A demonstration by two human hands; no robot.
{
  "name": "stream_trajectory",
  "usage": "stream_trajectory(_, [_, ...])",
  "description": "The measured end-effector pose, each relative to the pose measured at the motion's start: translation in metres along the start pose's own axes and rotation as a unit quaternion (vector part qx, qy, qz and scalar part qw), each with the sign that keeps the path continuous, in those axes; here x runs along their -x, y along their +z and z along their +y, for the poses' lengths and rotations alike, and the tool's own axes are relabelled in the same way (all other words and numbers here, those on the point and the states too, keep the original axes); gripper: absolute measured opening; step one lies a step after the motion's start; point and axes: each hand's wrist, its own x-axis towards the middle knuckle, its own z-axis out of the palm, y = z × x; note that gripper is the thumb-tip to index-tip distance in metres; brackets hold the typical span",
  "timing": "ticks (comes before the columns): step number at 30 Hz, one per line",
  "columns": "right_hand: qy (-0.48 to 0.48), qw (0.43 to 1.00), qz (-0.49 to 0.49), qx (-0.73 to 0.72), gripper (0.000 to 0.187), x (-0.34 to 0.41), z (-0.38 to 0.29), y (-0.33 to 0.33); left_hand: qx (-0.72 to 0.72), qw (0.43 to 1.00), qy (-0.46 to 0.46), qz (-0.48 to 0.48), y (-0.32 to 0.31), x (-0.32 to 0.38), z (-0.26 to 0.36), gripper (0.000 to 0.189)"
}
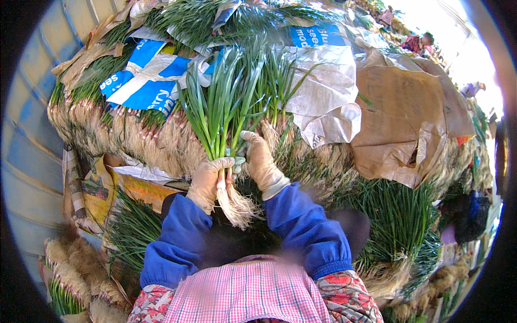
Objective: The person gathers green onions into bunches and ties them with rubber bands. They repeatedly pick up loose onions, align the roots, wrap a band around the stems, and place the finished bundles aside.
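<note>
In front of my lap, my gloved left hand (pixel 209 177) is shut around a small bunch of green onions (pixel 221 133). The leaves point up and away from me. Below the fist hang pinkish-white stem bases and long pale roots (pixel 238 204). My gloved right hand (pixel 261 163) is just right of the bunch, its fingers curled toward the stalks. Leaves partly hide those fingertips, so whether they grip any stalks is unclear. Directly beyond both hands, a long heap of rooted green onions (pixel 157 133) lies with roots toward me.
Blue-and-white plastic sacking (pixel 149 76), a whitish sheet (pixel 323 89) and brown packaging (pixel 400 117) cover parts of the heap. Piles of green onions stand at my right (pixel 387 218) and left (pixel 133 230). A ribbed wall (pixel 32 161) curves along the left. Several people (pixel 420 43) are at the far right.
</note>
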Motion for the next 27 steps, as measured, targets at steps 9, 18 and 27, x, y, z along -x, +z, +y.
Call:
stream_trajectory(9, [-0.07, 0.989, -0.056, -0.12, 0.025, 0.028, -0.002, 0.018, -0.092, 0.995, 0.019, 0.042, 0.001, 0.004, 0.006, 0.009])
stream_trajectory(18, [-0.099, 0.993, -0.068, 0.006, 0.026, 0.04, -0.006, -0.017, -0.209, 0.977, -0.041, -0.004, 0.025, 0.018, -0.001, 0.012])
stream_trajectory(27, [-0.064, 0.355, -0.284, 0.888, 0.022, 0.102, 0.005, -0.095, -0.028, 0.999, 0.014, 0.025, -0.024, 0.01, 0.045, 0.015])
